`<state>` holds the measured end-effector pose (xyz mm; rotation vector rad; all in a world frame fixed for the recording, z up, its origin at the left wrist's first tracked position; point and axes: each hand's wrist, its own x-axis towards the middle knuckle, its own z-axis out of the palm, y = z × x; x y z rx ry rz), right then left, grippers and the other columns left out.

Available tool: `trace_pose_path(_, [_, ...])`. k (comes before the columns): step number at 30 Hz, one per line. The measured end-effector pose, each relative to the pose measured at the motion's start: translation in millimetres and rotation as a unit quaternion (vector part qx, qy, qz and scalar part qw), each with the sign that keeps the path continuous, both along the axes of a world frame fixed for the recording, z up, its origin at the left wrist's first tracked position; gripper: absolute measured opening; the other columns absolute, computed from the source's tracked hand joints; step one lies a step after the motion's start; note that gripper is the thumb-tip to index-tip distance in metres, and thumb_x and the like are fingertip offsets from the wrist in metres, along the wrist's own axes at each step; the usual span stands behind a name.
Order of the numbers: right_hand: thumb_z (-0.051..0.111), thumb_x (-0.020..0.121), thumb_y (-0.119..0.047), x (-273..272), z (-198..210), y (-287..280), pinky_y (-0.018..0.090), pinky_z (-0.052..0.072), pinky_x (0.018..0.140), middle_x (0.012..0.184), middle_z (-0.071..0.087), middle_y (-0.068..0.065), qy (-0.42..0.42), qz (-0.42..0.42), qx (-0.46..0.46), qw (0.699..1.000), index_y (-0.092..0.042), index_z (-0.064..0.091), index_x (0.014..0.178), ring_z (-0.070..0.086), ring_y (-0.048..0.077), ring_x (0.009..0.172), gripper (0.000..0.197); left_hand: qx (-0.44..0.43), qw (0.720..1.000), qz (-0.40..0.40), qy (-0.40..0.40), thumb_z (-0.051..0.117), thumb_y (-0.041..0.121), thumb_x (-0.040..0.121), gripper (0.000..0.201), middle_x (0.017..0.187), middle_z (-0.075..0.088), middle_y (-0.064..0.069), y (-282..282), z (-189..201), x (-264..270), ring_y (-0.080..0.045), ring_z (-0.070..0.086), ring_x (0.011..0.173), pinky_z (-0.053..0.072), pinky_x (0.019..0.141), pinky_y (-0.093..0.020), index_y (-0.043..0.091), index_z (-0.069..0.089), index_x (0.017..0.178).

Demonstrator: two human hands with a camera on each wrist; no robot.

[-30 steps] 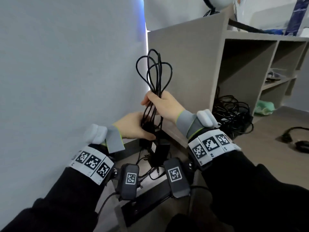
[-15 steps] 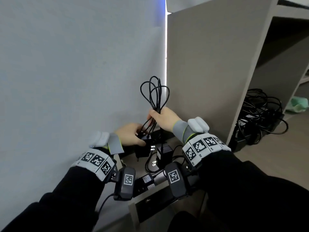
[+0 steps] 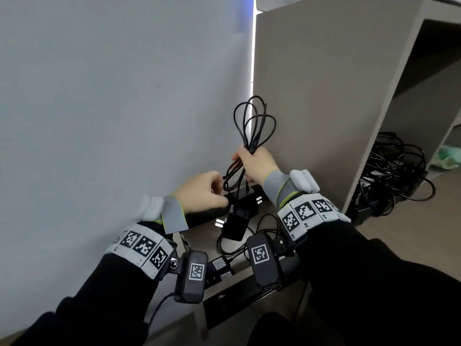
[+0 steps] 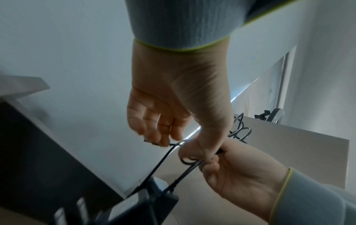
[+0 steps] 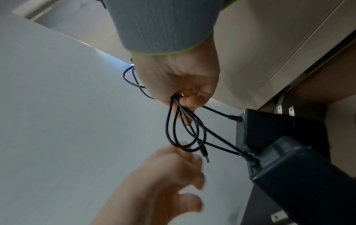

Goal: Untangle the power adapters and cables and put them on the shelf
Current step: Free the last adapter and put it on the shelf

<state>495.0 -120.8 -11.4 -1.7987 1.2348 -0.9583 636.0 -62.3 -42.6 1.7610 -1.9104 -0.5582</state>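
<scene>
My right hand (image 3: 245, 158) grips a bundle of black cable loops (image 3: 254, 121) that stand up above the fist. Two black power adapters (image 3: 235, 227) hang from the bundle by their leads, the other adapter (image 3: 245, 199) just above it. In the right wrist view the right hand (image 5: 185, 99) clamps the strands, and both adapters (image 5: 279, 129) dangle to the right. My left hand (image 3: 220, 186) is at the lower loops. In the left wrist view the left hand (image 4: 167, 141) pinches the cable near its plug end. The shelf unit (image 3: 311, 96) stands to the right.
A tangled pile of black cables and adapters (image 3: 391, 166) lies in the shelf's bottom compartment, with a green bag (image 3: 447, 158) behind it. More adapters (image 3: 219, 264) lie on the floor below my wrists. A plain wall (image 3: 112, 121) closes off the left side.
The left hand has shifted from the adapter up to the cable's lower loops. The right hand keeps its hold on the bundle. The view has dropped away from the shelf top.
</scene>
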Motion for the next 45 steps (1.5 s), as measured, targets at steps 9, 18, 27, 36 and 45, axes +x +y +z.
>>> trace_pose_path(9, [0.040, 0.099, -0.026, 24.1, 12.9, 19.9, 0.024, 0.040, 0.050, 0.071, 0.064, -0.002, -0.118, 0.061, 0.051, 0.990, -0.016, 0.058, 0.070, 0.039, 0.015, 0.043, 0.036, 0.100, 0.994, -0.045, 0.001, 0.083, 0.033, 0.064, 0.072, 0.109, 0.060, 0.005, 8.7, -12.7, 6.1, -0.010, 0.060, 0.099, 0.049, 0.088, -0.025, 0.021, 0.047, 0.125])
trace_pose_path(18, [0.041, 0.096, -0.022, 33.2, 18.4, 41.8, 0.020, 0.038, 0.044, 0.078, 0.067, 0.000, -0.084, 0.157, 0.061, 0.982, -0.010, 0.061, 0.081, 0.037, 0.009, 0.034, 0.028, 0.066, 0.998, 0.018, 0.005, 0.066, 0.049, 0.081, 0.040, 0.104, 0.057, 0.013, 18.6, -11.9, 2.1, -0.006, 0.054, 0.097, 0.035, 0.079, -0.019, 0.028, 0.052, 0.112])
trace_pose_path(27, [0.037, 0.098, -0.017, 12.5, 17.2, 42.0, 0.008, 0.035, 0.043, 0.092, 0.071, 0.008, -0.068, 0.141, 0.019, 0.988, -0.008, 0.058, 0.076, 0.050, 0.001, 0.049, 0.032, 0.064, 0.998, 0.009, -0.013, 0.071, 0.031, 0.077, 0.028, 0.100, 0.065, 0.001, 16.0, -12.7, 18.1, -0.015, 0.060, 0.096, 0.047, 0.088, -0.025, 0.021, 0.061, 0.102])
trace_pose_path(36, [0.047, 0.094, -0.026, 12.1, -17.7, 31.8, 0.040, 0.049, 0.092, 0.096, 0.074, 0.003, -0.147, 0.136, 0.179, 0.963, -0.022, 0.043, 0.073, 0.063, 0.021, 0.104, 0.021, 0.104, 0.989, -0.037, -0.101, 0.063, 0.031, 0.087, 0.030, 0.111, 0.058, 0.002, 26.0, -10.2, 11.5, -0.015, 0.053, 0.104, 0.039, 0.086, -0.022, 0.019, 0.057, 0.114])
trace_pose_path(45, [0.061, 0.085, -0.024, 10.2, -52.9, 27.6, 0.039, 0.047, 0.079, 0.089, 0.060, 0.002, -0.140, 0.173, 0.302, 0.927, -0.019, 0.061, 0.084, 0.059, 0.019, 0.090, 0.005, 0.158, 0.981, -0.051, -0.099, 0.066, 0.040, 0.081, 0.046, 0.099, 0.063, 0.001, 22.9, -17.8, 4.0, -0.019, 0.058, 0.097, 0.044, 0.087, -0.028, 0.011, 0.059, 0.117])
